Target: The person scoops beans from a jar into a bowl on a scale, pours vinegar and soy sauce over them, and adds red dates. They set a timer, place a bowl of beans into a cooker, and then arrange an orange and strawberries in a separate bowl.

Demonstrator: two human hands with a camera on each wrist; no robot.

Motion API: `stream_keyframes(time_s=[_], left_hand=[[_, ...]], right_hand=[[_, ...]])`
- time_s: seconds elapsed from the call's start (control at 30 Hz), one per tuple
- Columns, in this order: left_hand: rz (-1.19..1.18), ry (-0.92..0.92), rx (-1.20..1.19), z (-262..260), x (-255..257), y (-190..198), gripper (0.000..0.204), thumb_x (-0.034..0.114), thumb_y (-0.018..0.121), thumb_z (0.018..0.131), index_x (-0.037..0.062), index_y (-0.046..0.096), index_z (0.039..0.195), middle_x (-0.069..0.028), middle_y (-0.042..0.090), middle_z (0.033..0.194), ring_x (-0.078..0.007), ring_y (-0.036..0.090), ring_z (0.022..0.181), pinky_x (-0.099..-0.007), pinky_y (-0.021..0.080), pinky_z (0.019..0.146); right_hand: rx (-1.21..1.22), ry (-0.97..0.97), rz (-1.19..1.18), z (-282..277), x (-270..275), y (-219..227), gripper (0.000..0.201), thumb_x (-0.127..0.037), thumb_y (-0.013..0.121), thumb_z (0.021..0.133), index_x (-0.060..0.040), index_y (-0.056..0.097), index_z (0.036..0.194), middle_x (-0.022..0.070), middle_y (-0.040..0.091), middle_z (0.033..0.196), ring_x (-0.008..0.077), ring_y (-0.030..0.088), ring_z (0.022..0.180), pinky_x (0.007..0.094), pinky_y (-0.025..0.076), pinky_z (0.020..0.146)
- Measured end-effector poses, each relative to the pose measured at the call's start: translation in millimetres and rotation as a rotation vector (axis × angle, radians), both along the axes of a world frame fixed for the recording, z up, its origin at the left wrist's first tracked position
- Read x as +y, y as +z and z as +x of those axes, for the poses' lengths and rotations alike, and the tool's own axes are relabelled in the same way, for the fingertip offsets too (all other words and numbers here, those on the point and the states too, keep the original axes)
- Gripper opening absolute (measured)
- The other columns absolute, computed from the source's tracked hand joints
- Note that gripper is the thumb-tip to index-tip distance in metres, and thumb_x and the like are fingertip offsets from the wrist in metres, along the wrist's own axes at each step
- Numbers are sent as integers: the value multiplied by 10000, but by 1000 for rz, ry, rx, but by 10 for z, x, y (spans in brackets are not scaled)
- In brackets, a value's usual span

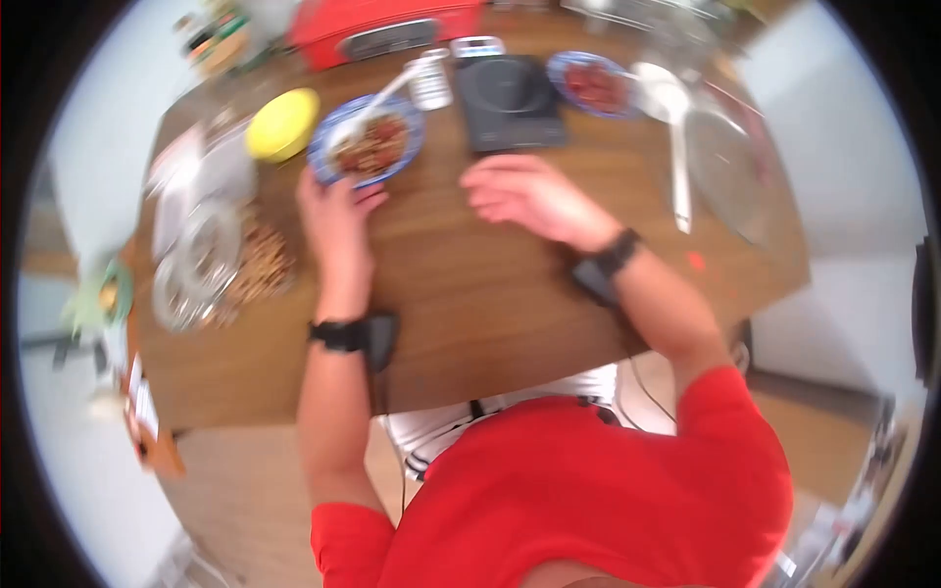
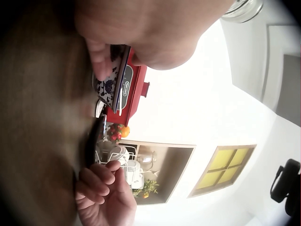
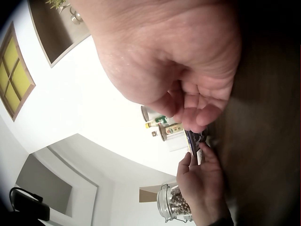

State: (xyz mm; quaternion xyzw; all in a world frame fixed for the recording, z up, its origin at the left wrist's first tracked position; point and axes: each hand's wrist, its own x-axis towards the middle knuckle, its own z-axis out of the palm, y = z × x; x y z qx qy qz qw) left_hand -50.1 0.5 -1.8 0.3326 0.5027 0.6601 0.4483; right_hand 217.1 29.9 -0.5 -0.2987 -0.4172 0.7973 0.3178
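Note:
My left hand [image 1: 336, 220] holds the near edge of a blue-and-white patterned bowl [image 1: 413, 143] by its rim; in the left wrist view, fingers lie along the outer wall of the bowl [image 2: 109, 87]. Brown and reddish food [image 1: 371, 149] fills the bowl, and a white spoon [image 1: 387, 96] leans in it, handle toward the back right. My right hand [image 1: 529, 196] hovers over the table in front of a black hot plate [image 1: 510, 103]. Its fingers hang loosely curled with nothing in them, as the right wrist view of this hand [image 3: 183, 80] also shows.
Left of the bowl are a yellow bowl [image 1: 282, 124] and a clear jar [image 1: 211, 245] beside a heap of brown nuts [image 1: 263, 265]. A red appliance [image 1: 382, 24] stands behind. To the right are a blue-rimmed plate [image 1: 561, 67] with dark red food, a white ladle [image 1: 678, 147] and a glass lid [image 1: 725, 176].

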Motion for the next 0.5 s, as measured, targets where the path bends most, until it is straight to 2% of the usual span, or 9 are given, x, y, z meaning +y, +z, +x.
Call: stream_keyframes(time_s=[0.07, 0.1, 0.17, 0.23, 0.43, 0.5], left_hand=[[5, 11, -21, -24, 0, -69, 562, 62, 570, 974, 30, 356, 1492, -168, 616, 1257, -283, 702, 946, -388, 599, 813], [-2, 39, -24, 10, -18, -39, 531, 45, 538, 958, 22, 382, 1465, -144, 593, 1282, -230, 696, 918, -343, 604, 773], [-9, 14, -31, -33, -17, -102, 590, 20, 524, 968, 13, 310, 1518, -170, 547, 1345, -230, 673, 962, -354, 595, 824], [-5, 28, -4, -20, -21, -85, 604, 19, 539, 970, -10, 300, 1523, -169, 572, 1306, -252, 666, 992, -386, 577, 904], [5, 50, -18, 50, -59, -26, 623, -1, 529, 964, -29, 271, 1531, -179, 512, 1372, -252, 653, 1010, -402, 577, 926], [7, 62, -22, 49, -52, 6, 611, -5, 518, 964, -34, 284, 1527, -173, 534, 1344, -248, 655, 1001, -400, 577, 929]], right_hand=[[16, -6, -15, -13, 3, -29, 239, -170, 637, 1009, 6, 685, 1164, 88, 727, 963, 159, 706, 857, 278, 581, 793], [28, 12, -21, -16, 29, -60, 233, -165, 638, 1011, 14, 685, 1153, 96, 727, 938, 165, 707, 822, 281, 583, 770], [75, 41, -10, -31, 38, -97, 218, -150, 618, 1021, 22, 672, 1143, 93, 726, 938, 150, 705, 815, 254, 569, 729], [84, 42, -18, -48, 40, -116, 198, -138, 604, 1024, 18, 673, 1124, 89, 721, 924, 148, 702, 810, 253, 564, 719], [95, 23, -42, -46, 46, -99, 180, -125, 581, 1030, 10, 668, 1112, 75, 713, 916, 145, 693, 802, 252, 554, 714], [90, -9, -81, -44, 42, -69, 175, -129, 574, 1035, 4, 668, 1101, 70, 709, 911, 143, 689, 802, 253, 551, 715]])
